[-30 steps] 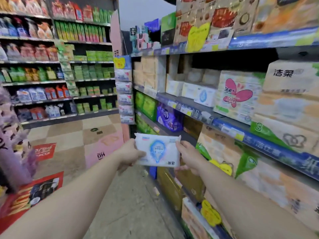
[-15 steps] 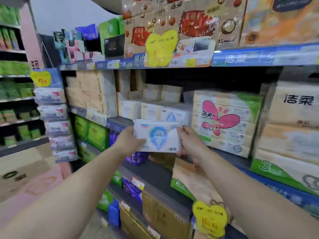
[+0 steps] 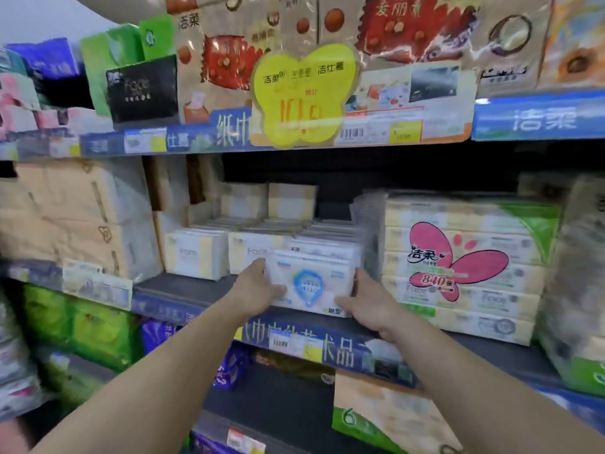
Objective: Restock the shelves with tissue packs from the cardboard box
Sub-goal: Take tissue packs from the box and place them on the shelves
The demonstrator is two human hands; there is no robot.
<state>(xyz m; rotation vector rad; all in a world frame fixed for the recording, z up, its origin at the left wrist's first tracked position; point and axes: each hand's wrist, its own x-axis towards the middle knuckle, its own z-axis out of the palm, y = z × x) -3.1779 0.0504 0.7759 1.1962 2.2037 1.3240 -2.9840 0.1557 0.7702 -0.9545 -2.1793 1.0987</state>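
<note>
Gripping a white tissue pack — left hand, right hand clamped on its ends — beside "840"-marked packs.

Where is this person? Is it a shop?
Most likely yes, a supermarket's tissue aisle. Shelves are stacked with wrapped tissue bundles like the pink-butterfly pack, a yellow price sign hangs from the shelf edge, and both hands hold a white tissue pack at the middle shelf.

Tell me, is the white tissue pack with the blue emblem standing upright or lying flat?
Upright. The tissue pack stands on its long edge at the shelf front, printed face outward, both hands holding its ends.
</note>
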